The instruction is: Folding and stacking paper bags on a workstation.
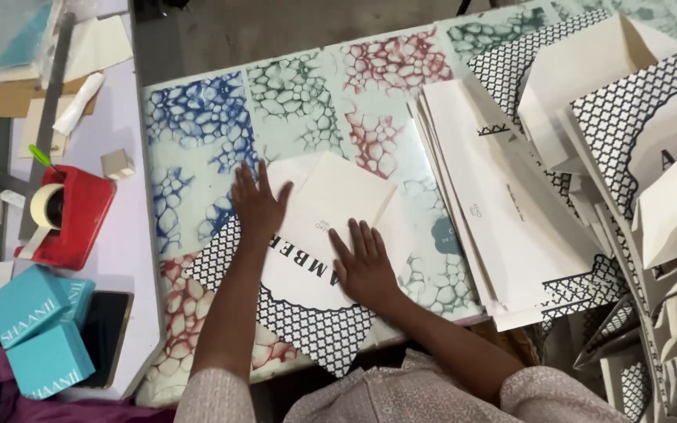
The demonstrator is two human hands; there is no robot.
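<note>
Nearest the camera, both forearms are reaching forward from patterned sleeves onto the table, which is covered in a sheet printed with blue, green and red cell-like patches. The right hand is lying palm down with its fingers straight and together, pressing flat on the folded paper bag; it is gripping nothing, only bearing down. The left hand is stretching a little farther out, palm down with fingers spread wide, resting on the bag's far left edge where it meets the table cover; it too is holding nothing.

The paper bag is lying flat in the middle of the table between the hands, turned on a slant. Its long axis is running from the black-and-white lattice end near the table's close edge up and to the right toward the plain cream flap, which is pointing away from the person.

To the right, a stack of flattened bags is fanning out, with more piled beyond it. To the left are teal boxes, and farther off a red tape dispenser.
</note>
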